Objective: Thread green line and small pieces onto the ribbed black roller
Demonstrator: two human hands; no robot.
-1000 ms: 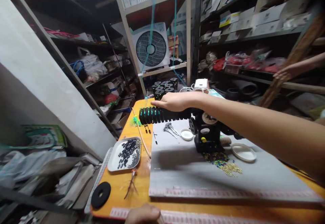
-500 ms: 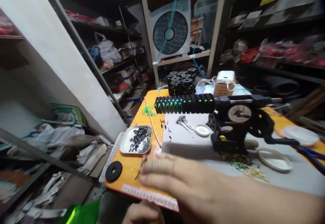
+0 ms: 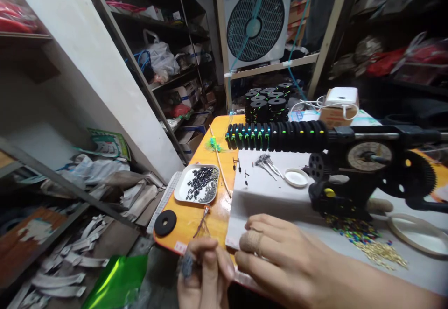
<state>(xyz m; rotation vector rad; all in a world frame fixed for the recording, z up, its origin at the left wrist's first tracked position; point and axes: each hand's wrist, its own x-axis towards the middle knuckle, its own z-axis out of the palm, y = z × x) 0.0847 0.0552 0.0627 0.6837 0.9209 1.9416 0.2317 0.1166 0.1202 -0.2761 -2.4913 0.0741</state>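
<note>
My left hand (image 3: 205, 274), with a grey-blue wrap on one finger, is closed in a pinch at the table's near edge. What lies between its fingertips is too small to tell. Just to its right, my right hand (image 3: 280, 253) has its fingers bent together, one wrapped in tan tape; its thumb and grip are hidden. Beyond the left hand lies a bundle of thin brown strands (image 3: 201, 224). A white tray (image 3: 178, 193) of small black barrel-shaped pieces and a black foam disc (image 3: 165, 223) are nearby.
A black hand-cranked device (image 3: 339, 197) carries a row of black discs (image 3: 294, 135) with green threads. Coloured beads (image 3: 353, 232) and gold pieces (image 3: 383, 253) lie below it. Shallow dishes, a thin rod (image 3: 220, 169), stacked discs (image 3: 266, 106) and a box fan (image 3: 257, 24) stand around.
My right hand has drawn back rightward from over the strands, its fingers now more bent. My left hand has risen further into view, pinched. The camera view has swung left.
</note>
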